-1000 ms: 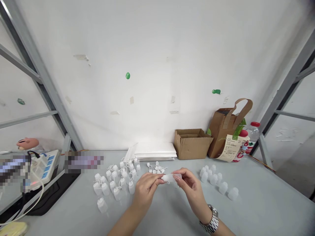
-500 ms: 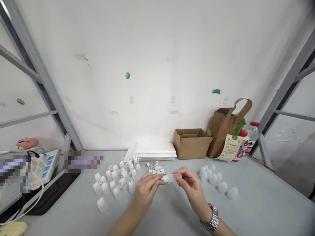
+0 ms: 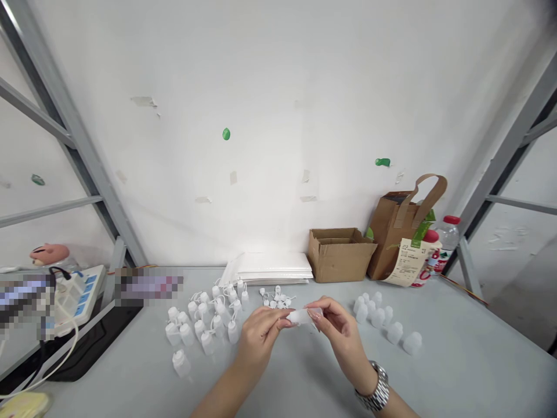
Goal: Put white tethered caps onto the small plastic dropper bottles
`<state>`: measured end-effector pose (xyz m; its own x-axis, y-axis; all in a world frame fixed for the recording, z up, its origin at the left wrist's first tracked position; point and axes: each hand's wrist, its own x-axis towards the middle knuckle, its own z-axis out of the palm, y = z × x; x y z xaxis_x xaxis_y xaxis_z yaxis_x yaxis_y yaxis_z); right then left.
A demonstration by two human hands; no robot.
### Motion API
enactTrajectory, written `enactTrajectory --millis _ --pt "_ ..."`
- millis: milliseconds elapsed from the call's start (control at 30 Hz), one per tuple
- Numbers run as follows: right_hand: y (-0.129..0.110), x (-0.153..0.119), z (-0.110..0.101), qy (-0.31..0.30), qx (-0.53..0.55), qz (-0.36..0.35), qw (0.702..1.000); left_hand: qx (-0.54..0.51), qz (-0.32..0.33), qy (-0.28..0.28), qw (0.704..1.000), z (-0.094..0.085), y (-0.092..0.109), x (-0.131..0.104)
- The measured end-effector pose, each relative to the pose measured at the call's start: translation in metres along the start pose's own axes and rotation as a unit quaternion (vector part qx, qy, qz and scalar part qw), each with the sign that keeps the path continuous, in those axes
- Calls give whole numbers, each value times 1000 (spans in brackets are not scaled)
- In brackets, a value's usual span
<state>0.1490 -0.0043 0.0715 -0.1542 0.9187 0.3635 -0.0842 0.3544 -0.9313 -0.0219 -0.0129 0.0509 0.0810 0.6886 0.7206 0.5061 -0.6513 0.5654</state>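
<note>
Both hands on one part: left hand (image 3: 263, 331) pinches the left end of a small translucent bottle (image 3: 299, 316), right hand (image 3: 339, 332) has thumb and fingers on the other end; grip is closed on it from both sides, light fingertip pinch by the look of it; bottle is up off the desk (image 3: 313, 386), lying roughly sideways between my hands, probably so one hand can steady while the other works; fingers hide most of it, so can't tell how its cap sits; strapped bottles (image 3: 208, 343) stand grouped to my left, thin loops at their tops, one nearer me at the front; plain bottles (image 3: 378, 317) are off to my right, no loops that I can see; I'd guess the split by side is there so the two lots don't mix; loose caps (image 3: 277, 290) lie in a small heap just beyond my hands, likely central so either hand can reach; white stack (image 3: 274, 267), cardboard box (image 3: 342, 264) and paper bag (image 3: 389, 232) sit at the back by the wall, presumably parked there to leave elbow room up front.
</note>
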Motion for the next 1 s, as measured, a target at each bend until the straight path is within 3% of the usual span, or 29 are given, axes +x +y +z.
enactTrajectory --millis 467,800,1000 --pt "-2 1 0 -1 -7 -2 1000 4 -4 -1 1000 0 0 0" --pt "0 5 -9 -33 -68 -20 997 56 105 -37 992 -2 -6 4" --pt "-1 7 -10 -45 -92 -19 995 98 116 -57 987 -3 -6 5"
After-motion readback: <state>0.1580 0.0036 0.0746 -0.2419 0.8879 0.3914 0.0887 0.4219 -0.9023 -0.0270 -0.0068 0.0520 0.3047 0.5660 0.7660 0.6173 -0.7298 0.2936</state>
